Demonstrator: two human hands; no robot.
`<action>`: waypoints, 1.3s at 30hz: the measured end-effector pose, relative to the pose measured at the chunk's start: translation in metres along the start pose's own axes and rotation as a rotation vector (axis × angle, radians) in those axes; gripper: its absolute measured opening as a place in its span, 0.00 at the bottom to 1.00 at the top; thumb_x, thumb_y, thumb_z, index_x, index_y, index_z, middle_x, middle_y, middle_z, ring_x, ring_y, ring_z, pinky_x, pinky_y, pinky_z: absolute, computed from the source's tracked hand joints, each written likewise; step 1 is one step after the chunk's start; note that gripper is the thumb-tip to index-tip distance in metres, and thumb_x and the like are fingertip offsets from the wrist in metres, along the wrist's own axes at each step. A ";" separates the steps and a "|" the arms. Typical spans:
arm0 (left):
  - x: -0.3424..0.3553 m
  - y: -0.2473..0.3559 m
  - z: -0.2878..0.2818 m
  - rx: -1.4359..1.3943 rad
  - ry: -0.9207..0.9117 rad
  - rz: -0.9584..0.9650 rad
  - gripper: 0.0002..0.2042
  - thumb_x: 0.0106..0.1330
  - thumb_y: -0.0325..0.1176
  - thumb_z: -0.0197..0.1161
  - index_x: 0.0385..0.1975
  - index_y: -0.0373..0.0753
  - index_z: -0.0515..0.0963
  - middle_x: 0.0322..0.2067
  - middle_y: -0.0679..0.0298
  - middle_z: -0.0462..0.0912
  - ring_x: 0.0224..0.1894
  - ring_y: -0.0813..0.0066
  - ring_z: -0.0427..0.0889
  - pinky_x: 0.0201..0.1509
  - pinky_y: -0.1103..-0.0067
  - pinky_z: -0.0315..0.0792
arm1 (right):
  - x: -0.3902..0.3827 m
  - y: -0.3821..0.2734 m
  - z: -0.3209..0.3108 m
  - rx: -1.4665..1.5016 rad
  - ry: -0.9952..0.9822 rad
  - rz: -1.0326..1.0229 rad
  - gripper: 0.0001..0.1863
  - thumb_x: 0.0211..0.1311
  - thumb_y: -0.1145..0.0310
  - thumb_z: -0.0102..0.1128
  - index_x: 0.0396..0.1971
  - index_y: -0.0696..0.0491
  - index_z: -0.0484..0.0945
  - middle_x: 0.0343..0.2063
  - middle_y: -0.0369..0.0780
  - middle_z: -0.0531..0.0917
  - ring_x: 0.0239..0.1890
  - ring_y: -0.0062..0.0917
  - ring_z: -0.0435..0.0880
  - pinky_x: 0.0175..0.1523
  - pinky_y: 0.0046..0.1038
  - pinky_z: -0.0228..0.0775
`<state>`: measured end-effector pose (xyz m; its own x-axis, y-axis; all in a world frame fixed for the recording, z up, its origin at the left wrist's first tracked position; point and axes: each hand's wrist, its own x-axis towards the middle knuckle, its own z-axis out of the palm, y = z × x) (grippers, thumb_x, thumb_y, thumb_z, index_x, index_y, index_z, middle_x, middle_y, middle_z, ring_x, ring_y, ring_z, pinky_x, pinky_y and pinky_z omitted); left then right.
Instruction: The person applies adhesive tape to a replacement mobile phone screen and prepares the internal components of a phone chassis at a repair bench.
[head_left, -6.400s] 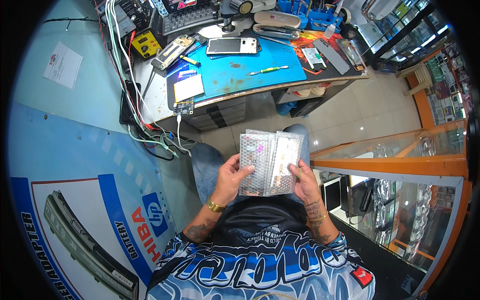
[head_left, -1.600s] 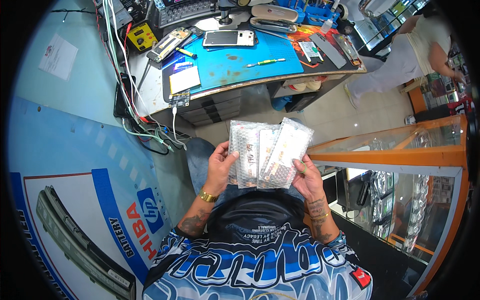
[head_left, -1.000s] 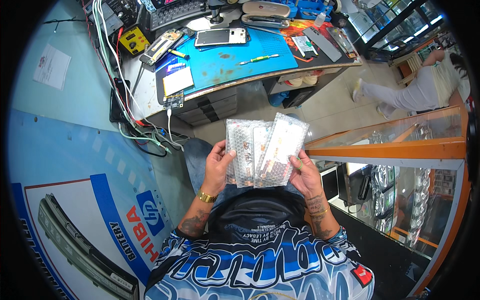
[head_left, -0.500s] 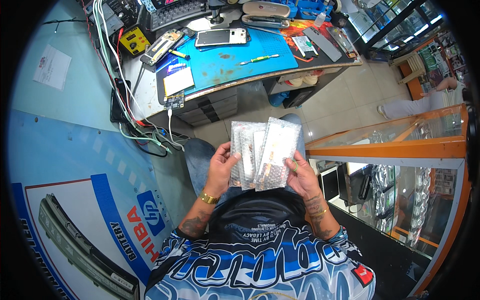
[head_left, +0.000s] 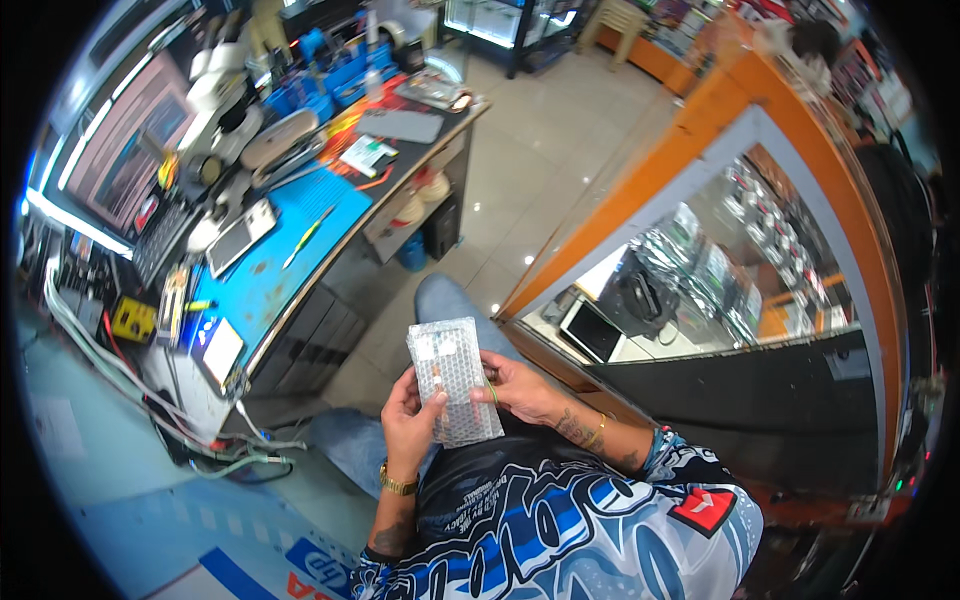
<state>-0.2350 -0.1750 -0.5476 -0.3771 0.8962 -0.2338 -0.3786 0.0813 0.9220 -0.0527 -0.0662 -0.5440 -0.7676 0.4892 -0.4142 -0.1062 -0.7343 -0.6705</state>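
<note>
My left hand (head_left: 414, 420) grips the left edge of a clear bubble-wrap packet (head_left: 448, 355), its thumb across the front. My right hand (head_left: 510, 392) grips the right edge, thumb pressed on the wrap. The packets are squared together in one pile above my lap; how many lie behind the front one is hidden. Whitish items show blurrily through the wrap.
At left, a repair bench holds a blue mat (head_left: 280, 290), a microscope (head_left: 212, 85), phones and tools, with cables (head_left: 110, 360) hanging nearby. At right stands an orange-framed glass display case (head_left: 760, 75) holding a tablet (head_left: 590, 330). A blurred person (head_left: 815, 50) is behind it.
My view has swung rightward, shifting the bench to the left of the picture. The fanned-out packets are now gathered into one narrower pile, with both hands closer together.
</note>
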 end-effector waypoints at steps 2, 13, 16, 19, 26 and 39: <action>0.006 -0.005 0.016 -0.027 -0.037 0.035 0.20 0.64 0.18 0.67 0.55 0.29 0.70 0.44 0.57 0.84 0.45 0.75 0.84 0.48 0.80 0.79 | -0.021 -0.006 -0.007 -0.034 0.039 -0.130 0.40 0.64 0.76 0.67 0.73 0.56 0.56 0.60 0.42 0.77 0.60 0.26 0.77 0.63 0.31 0.74; 0.012 -0.025 0.072 -0.345 -0.338 -0.330 0.10 0.74 0.29 0.61 0.49 0.34 0.71 0.43 0.59 0.85 0.41 0.78 0.83 0.46 0.79 0.78 | -0.117 0.013 -0.046 0.289 0.437 -0.432 0.28 0.63 0.79 0.63 0.64 0.58 0.69 0.53 0.40 0.81 0.55 0.27 0.82 0.62 0.32 0.75; 0.012 -0.021 0.071 -0.438 -0.312 -0.378 0.11 0.75 0.30 0.60 0.52 0.34 0.71 0.46 0.59 0.84 0.46 0.74 0.84 0.52 0.76 0.79 | -0.120 0.010 -0.060 0.315 0.532 -0.533 0.26 0.64 0.79 0.58 0.62 0.59 0.69 0.51 0.40 0.82 0.52 0.27 0.83 0.60 0.32 0.77; 0.007 -0.016 0.053 -0.442 -0.310 -0.303 0.13 0.76 0.29 0.57 0.55 0.34 0.71 0.47 0.59 0.83 0.47 0.71 0.84 0.55 0.73 0.79 | -0.103 -0.002 -0.089 0.291 0.638 -0.664 0.26 0.64 0.81 0.53 0.63 0.61 0.68 0.53 0.43 0.81 0.53 0.27 0.82 0.60 0.32 0.77; -0.017 -0.003 -0.002 -0.487 -0.234 -0.219 0.15 0.75 0.28 0.53 0.59 0.35 0.69 0.51 0.58 0.81 0.52 0.67 0.82 0.60 0.69 0.76 | -0.036 -0.070 -0.168 0.324 0.693 -0.802 0.27 0.69 0.82 0.50 0.69 0.61 0.63 0.59 0.46 0.78 0.57 0.34 0.81 0.62 0.36 0.77; -0.008 0.003 -0.037 -0.464 -0.160 -0.063 0.15 0.74 0.28 0.53 0.59 0.36 0.68 0.54 0.60 0.79 0.54 0.69 0.79 0.62 0.70 0.72 | -0.028 -0.083 -0.236 0.270 1.000 -0.834 0.41 0.65 0.83 0.55 0.76 0.58 0.50 0.57 0.48 0.77 0.52 0.32 0.81 0.61 0.31 0.71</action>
<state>-0.2645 -0.1978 -0.5545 -0.2209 0.9543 -0.2013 -0.7467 -0.0327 0.6644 0.1267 0.0915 -0.6220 0.3682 0.8832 -0.2904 -0.5250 -0.0603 -0.8490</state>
